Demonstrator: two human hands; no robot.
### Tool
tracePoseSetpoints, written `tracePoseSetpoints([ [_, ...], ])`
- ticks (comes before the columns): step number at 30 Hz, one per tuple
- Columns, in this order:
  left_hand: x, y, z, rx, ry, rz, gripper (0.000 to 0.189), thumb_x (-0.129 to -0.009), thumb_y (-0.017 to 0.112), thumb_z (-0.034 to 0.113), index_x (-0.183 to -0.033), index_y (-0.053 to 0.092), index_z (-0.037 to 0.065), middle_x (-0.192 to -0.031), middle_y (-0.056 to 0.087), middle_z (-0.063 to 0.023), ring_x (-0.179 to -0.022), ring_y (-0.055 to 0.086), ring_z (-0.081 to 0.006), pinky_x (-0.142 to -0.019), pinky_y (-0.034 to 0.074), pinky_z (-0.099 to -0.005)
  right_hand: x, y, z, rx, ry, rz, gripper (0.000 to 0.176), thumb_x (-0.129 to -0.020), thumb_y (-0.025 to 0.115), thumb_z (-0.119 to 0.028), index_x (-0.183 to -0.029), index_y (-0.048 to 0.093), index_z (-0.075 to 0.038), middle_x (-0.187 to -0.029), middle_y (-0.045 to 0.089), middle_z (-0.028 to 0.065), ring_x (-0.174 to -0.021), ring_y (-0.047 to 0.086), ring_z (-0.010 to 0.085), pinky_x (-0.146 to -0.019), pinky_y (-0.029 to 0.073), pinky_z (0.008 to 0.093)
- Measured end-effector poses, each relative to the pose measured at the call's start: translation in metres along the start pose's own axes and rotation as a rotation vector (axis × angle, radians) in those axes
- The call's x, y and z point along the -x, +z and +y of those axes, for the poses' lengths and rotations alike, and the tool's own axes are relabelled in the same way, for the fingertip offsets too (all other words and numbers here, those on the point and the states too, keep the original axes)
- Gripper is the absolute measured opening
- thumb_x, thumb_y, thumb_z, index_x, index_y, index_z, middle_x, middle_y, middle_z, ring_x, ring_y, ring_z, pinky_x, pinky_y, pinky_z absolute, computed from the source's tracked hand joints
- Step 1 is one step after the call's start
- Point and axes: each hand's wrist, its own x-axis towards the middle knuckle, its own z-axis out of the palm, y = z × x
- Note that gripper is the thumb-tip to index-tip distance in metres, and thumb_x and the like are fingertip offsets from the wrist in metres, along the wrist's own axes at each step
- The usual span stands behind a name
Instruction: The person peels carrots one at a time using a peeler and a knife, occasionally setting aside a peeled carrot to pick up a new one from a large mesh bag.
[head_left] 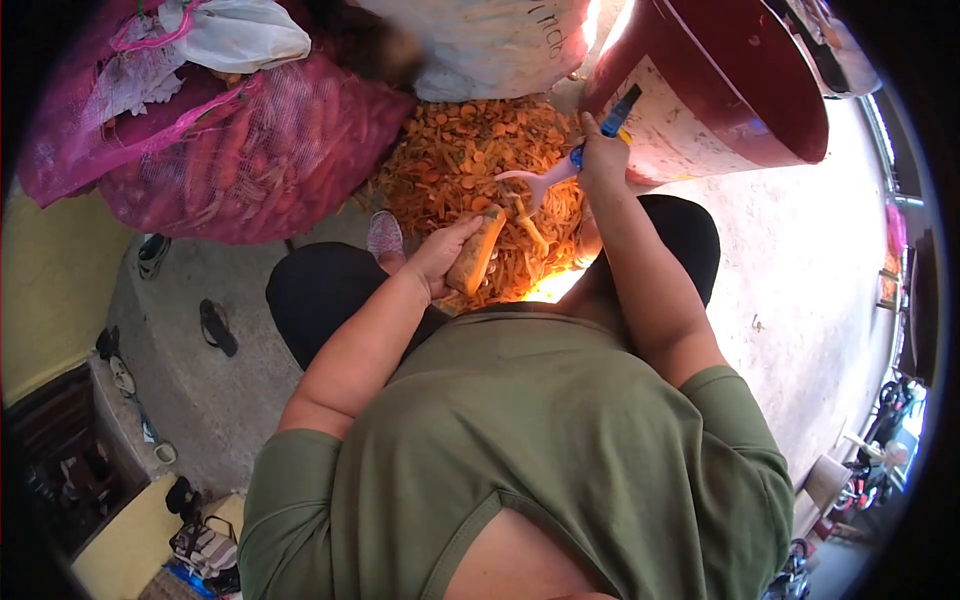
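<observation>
My left hand [440, 262] is closed around a thick carrot [483, 252], which shows a bright orange peeled side and a duller skin. In my right hand [604, 158] is a Y-shaped peeler [546, 183] with a pale pink head and a blue-wrapped handle. The peeler's head is up and to the right of the carrot, apart from it. Between my knees lies a heap of carrot peelings [430, 165], with round carrot slices mixed in. A curled orange strip [528, 226] shows just under the peeler head.
A pink mesh sack [240, 160] full of carrots leans at the upper left, with a white plastic bag [245, 35] on top. Behind the heap stands a white sack [490, 45] with writing. A large red tub [735, 75] is at upper right. Sandals [217, 328] lie on the concrete floor.
</observation>
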Motion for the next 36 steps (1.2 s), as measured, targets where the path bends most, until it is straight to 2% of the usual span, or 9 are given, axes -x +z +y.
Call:
tracePoseSetpoints([
  [7,0.003,0.007,0.006,-0.027,-0.025,-0.022,0.031,-0.088,0.039,0.032,-0.111,0.041,0.012,-0.083,0.054,-0.0076,-0.065,0.057,-0.0141,-0.049,0.050,-0.0268,0.065,0.020,-0.003,0.310,0.051,-0.257,0.026,-0.076,0.062,-0.025,-0.067,0.052,-0.003,-0.052,0.048,0.0040,-0.043,0.044,0.0137,-0.040,0.035,0.0279],
  [10,0.004,0.011,0.001,-0.050,0.028,-0.024,0.032,-0.089,0.037,0.032,-0.112,0.041,0.010,-0.083,0.054,-0.0072,-0.064,0.057,-0.0138,-0.050,0.050,-0.0260,0.004,0.001,-0.003,0.178,-0.028,0.019,0.024,-0.076,0.063,-0.023,-0.068,0.052,-0.004,-0.051,0.047,0.0032,-0.042,0.044,0.0125,-0.040,0.034,0.0265],
  [13,0.001,-0.001,-0.001,-0.031,-0.008,-0.015,0.033,-0.089,0.036,0.034,-0.109,0.043,0.008,-0.082,0.054,-0.0068,-0.064,0.057,-0.0144,-0.049,0.050,-0.0259,-0.002,-0.003,-0.012,0.022,0.002,0.037,0.023,-0.075,0.064,-0.022,-0.069,0.051,-0.005,-0.051,0.047,0.0026,-0.042,0.043,0.0120,-0.040,0.034,0.0250],
  [19,0.000,0.004,0.001,-0.009,-0.035,0.015,0.035,-0.089,0.034,0.036,-0.106,0.045,0.007,-0.081,0.056,-0.0085,-0.063,0.058,-0.0169,-0.049,0.050,-0.0282,0.069,0.021,-0.003,0.308,0.058,-0.277,0.021,-0.075,0.064,-0.019,-0.068,0.049,-0.006,-0.052,0.047,0.0026,-0.042,0.043,0.0115,-0.040,0.034,0.0251],
  [22,-0.001,0.008,-0.004,0.032,-0.042,-0.021,0.035,-0.089,0.034,0.036,-0.107,0.044,0.008,-0.080,0.057,-0.0097,-0.063,0.058,-0.0182,-0.051,0.050,-0.0298,-0.003,0.003,0.017,0.323,-0.203,0.035,0.022,-0.075,0.065,-0.019,-0.068,0.049,-0.006,-0.053,0.047,0.0025,-0.043,0.043,0.0110,-0.040,0.033,0.0246],
  [25,-0.001,0.000,-0.004,0.010,-0.017,-0.014,0.034,-0.088,0.038,0.035,-0.108,0.044,0.008,-0.081,0.056,-0.0092,-0.063,0.058,-0.0173,-0.049,0.050,-0.0294,-0.014,-0.009,-0.002,0.035,0.015,0.013,0.021,-0.074,0.065,-0.019,-0.070,0.049,-0.006,-0.056,0.047,0.0024,-0.046,0.044,0.0108,-0.043,0.034,0.0248],
  [31,-0.006,-0.002,-0.001,0.029,-0.065,0.031,0.034,-0.088,0.039,0.037,-0.107,0.046,0.010,-0.080,0.054,-0.0069,-0.065,0.057,-0.0163,-0.049,0.050,-0.0298,0.070,0.021,-0.008,0.241,0.170,-0.274,0.020,-0.074,0.064,-0.018,-0.069,0.049,-0.007,-0.057,0.049,0.0035,-0.047,0.045,0.0127,-0.043,0.035,0.0260],
  [34,-0.004,0.006,-0.004,-0.010,0.008,-0.070,0.037,-0.088,0.038,0.038,-0.109,0.045,0.008,-0.080,0.054,-0.0072,-0.064,0.057,-0.0164,-0.050,0.050,-0.0298,-0.014,0.000,0.037,0.296,-0.110,0.002,0.021,-0.074,0.065,-0.018,-0.068,0.048,-0.007,-0.056,0.048,0.0028,-0.045,0.044,0.0123,-0.042,0.034,0.0252],
  [36,-0.006,-0.003,-0.007,-0.011,-0.034,-0.070,0.037,-0.088,0.039,0.037,-0.109,0.045,0.007,-0.080,0.054,-0.0074,-0.065,0.057,-0.0167,-0.051,0.050,-0.0302,-0.022,-0.010,0.017,0.089,0.018,0.026,0.020,-0.074,0.065,-0.017,-0.071,0.049,-0.007,-0.057,0.048,0.0020,-0.046,0.044,0.0116,-0.042,0.034,0.0245],
])
